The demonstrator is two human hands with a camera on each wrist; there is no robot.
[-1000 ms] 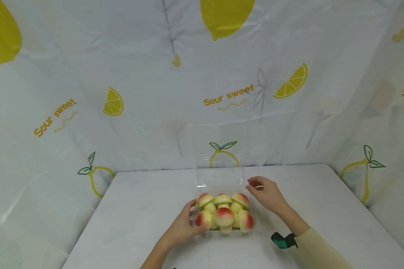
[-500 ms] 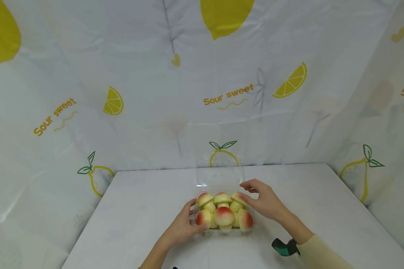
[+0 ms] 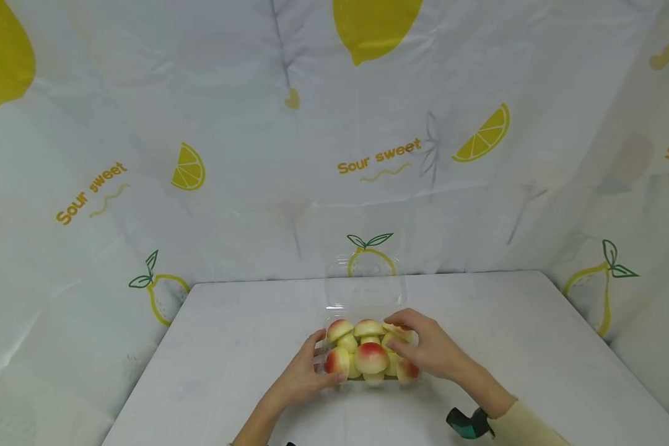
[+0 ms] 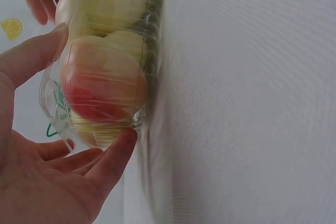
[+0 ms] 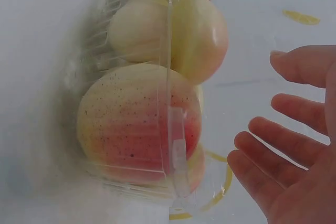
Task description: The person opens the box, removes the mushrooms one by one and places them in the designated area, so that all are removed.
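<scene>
A clear plastic clamshell box (image 5: 178, 153) stands on the table, packed with several yellow, red-tipped mushroom-shaped pieces (image 3: 371, 359). Its see-through lid (image 3: 365, 292) is raised at the back. My left hand (image 3: 303, 375) grips the box's left end; in the left wrist view the thumb lies at the upper rim and the fingers sit by the lower corner. Over the box's right side hovers my right hand (image 3: 432, 347), partly covering the back right piece. The right wrist view shows its fingers (image 5: 294, 153) spread and apart from the pieces, with nothing between them.
The white table (image 3: 245, 347) extends to both sides of the box. Behind it hangs a white cloth (image 3: 256, 235) printed with lemons. A dark and green strap (image 3: 468, 424) is at the right wrist.
The right hand has moved left and slightly toward me, from beside the lid to over the box's right side. The left hand and the box have stayed in place.
</scene>
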